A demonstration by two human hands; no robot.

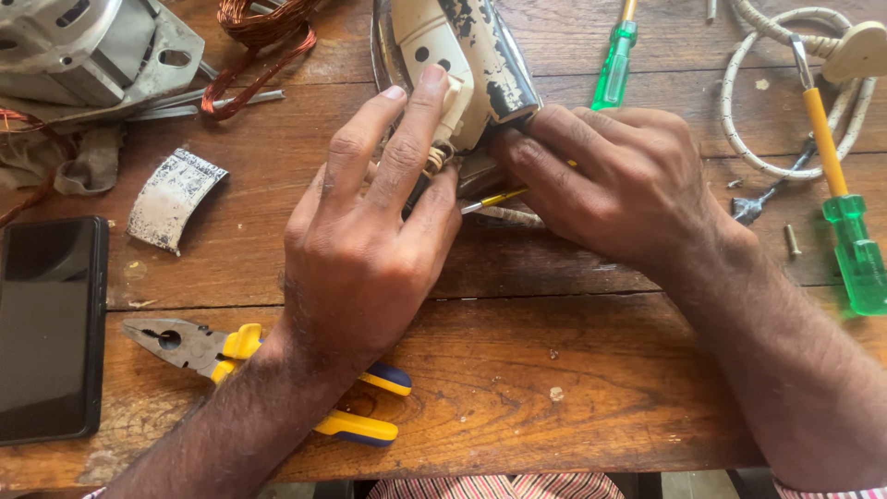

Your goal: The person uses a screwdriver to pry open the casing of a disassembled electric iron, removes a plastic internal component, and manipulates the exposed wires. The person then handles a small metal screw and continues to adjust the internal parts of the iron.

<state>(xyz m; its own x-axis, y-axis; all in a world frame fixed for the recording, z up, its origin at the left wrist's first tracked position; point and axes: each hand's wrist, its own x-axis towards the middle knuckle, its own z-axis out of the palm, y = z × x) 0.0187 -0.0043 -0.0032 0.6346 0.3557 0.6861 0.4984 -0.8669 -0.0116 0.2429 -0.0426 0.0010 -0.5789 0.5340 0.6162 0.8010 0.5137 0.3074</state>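
A worn cream and black electric iron [471, 55] lies on the wooden table [554, 370] at the top middle. My left hand [370, 231] rests on its rear end, fingers pressed against the cream body and the wires there. My right hand [619, 180] grips a thin screwdriver [494, 200] with a yellow shaft, its tip pointing left under the iron's rear, near my left fingers.
Yellow and blue pliers [231, 356] lie at the lower left, partly under my left forearm. A black phone [48, 328] sits at the left edge. A curved metal plate [174, 199], copper wire coil [263, 37], motor part [83, 46], two green-handled screwdrivers [850, 240] [614, 65], white cord [785, 102] and loose screws [792, 240] surround the work.
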